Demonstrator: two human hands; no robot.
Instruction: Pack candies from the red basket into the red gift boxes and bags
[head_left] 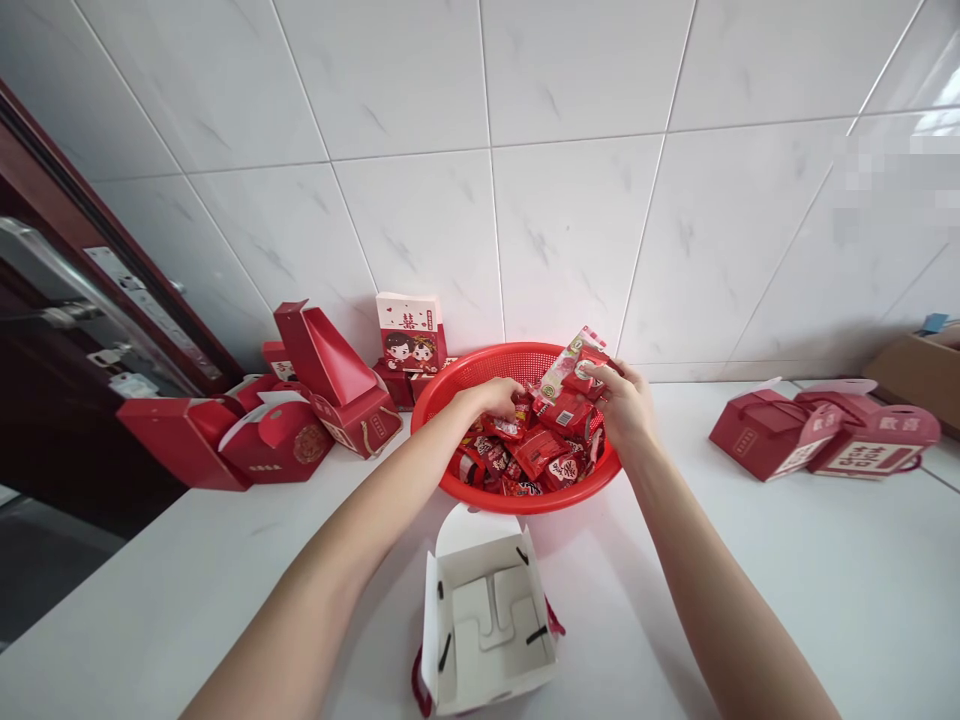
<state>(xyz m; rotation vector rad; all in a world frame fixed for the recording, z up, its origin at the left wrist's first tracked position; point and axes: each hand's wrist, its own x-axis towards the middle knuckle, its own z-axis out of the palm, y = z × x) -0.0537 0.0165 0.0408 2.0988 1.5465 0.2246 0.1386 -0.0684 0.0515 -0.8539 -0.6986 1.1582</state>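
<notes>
A red plastic basket (517,503) holds a heap of small red wrapped snack packets (536,450). Inside its left part, my left hand (501,397) has its fingers closed on a red snack packet (510,425). My right hand (628,402), at the basket's right rim, pinches a small red packet (587,372). Behind that packet, a pink-and-green printed packet (564,362) stands up at a tilt; whether my fingers also grip it I cannot tell. In front of the basket sits an open gift box (491,620), white inside, with dark red cord at its sides and no contents visible.
Red gift boxes (274,440) stand at the left, one with its tall lid (326,350) raised. Behind the basket is a box with two cartoon figures (410,333). More red boxes (817,430) and a cardboard box (919,370) are at the right. A tiled wall (570,220) closes the back.
</notes>
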